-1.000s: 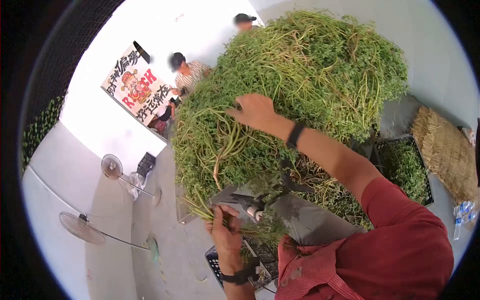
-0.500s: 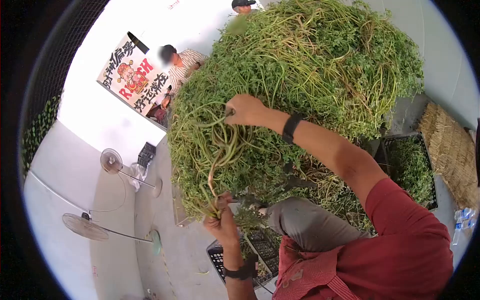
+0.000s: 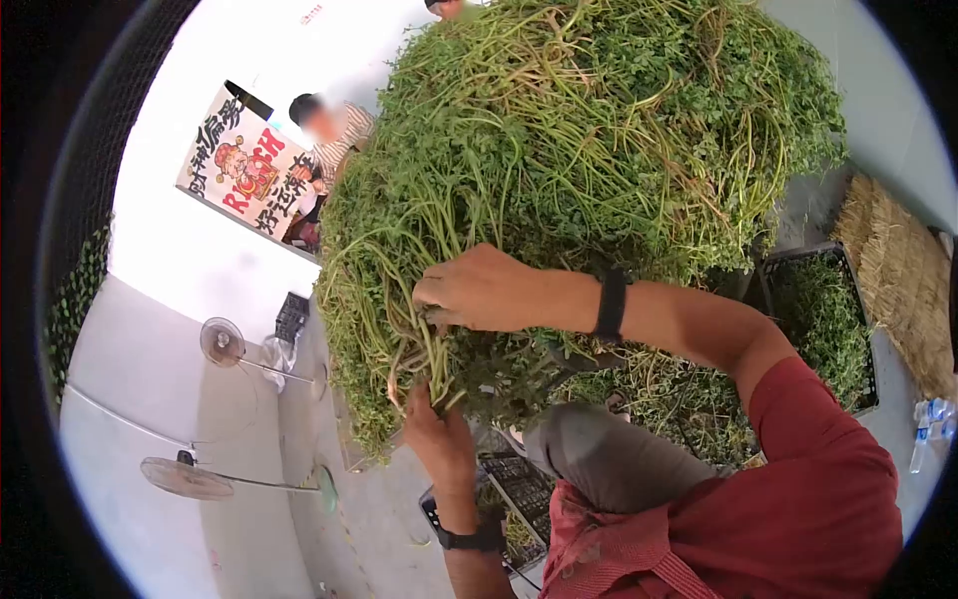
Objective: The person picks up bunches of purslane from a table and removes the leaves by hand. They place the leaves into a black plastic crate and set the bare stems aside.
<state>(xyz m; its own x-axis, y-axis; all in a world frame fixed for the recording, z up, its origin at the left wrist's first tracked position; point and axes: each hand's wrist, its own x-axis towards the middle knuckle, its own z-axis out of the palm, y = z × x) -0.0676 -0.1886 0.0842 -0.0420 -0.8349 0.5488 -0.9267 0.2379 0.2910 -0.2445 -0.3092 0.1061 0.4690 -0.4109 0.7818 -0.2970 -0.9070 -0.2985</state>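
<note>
A large heap of leafy green stems (image 3: 599, 130) fills the upper middle of the view. My right hand (image 3: 474, 290), reaching in from the right, is closed on stems at the heap's near left side. Just below it, my left hand (image 3: 439, 439) grips the lower ends of a small bunch of stems (image 3: 439, 364), which runs up toward my right hand. The fingertips of both hands are partly hidden among the stems.
Black crates with greens stand at the right (image 3: 866, 344) and below the heap (image 3: 519, 494). Two fans (image 3: 222, 341) are at the left. A person in a striped shirt (image 3: 349, 130) and another person's head (image 3: 444, 8) show beyond. Straw matting (image 3: 893, 290) and bottles (image 3: 933, 429) lie at the right.
My right hand has moved down, closer to my left hand, and the stems between them are bunched closer. The heap and background have shifted slightly left in view.
</note>
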